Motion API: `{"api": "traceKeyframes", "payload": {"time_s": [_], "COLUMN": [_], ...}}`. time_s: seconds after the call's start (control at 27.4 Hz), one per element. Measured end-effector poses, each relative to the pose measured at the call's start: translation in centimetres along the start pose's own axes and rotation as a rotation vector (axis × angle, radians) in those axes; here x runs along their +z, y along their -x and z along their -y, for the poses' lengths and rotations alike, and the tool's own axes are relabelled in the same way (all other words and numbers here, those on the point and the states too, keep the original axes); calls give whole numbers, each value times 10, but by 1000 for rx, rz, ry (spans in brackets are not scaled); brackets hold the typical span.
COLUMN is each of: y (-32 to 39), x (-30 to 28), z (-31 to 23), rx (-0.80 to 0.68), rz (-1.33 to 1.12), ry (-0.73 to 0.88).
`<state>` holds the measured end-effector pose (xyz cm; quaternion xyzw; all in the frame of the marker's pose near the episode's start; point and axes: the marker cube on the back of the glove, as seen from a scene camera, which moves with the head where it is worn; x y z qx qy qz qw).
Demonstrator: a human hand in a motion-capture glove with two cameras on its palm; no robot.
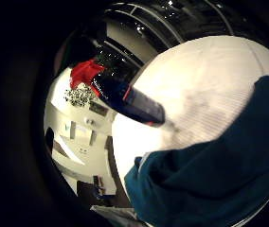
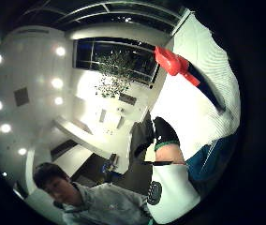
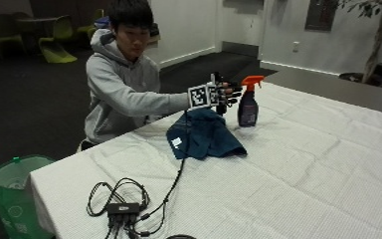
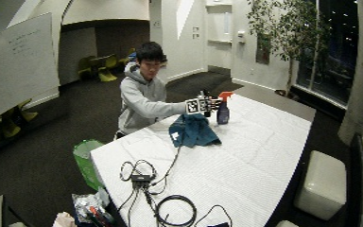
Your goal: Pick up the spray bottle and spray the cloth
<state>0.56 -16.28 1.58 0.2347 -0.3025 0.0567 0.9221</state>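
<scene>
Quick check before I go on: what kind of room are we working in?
Probably an office or meeting space: a whiteboard on the wall, a long table under a white cover, a potted tree by dark windows.

The gloved right hand [image 3: 225, 95] was held out at chest height on an outstretched arm, its fingers [image 2: 163, 131] seen loosely extended, nothing gripped.

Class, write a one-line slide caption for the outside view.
Gloved right hand reaches beside the upright spray bottle; blue cloth lies heaped nearby.
</scene>
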Motion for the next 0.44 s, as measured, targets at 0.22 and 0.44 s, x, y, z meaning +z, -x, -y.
{"api": "traceKeyframes", "payload": {"time_s": [0.22, 0.44], "y": [7, 10], "x": [-16, -21], "z": [-11, -17], "rx": [-15, -24], "rz": [-15, -27], "ry": [-3, 16]}}
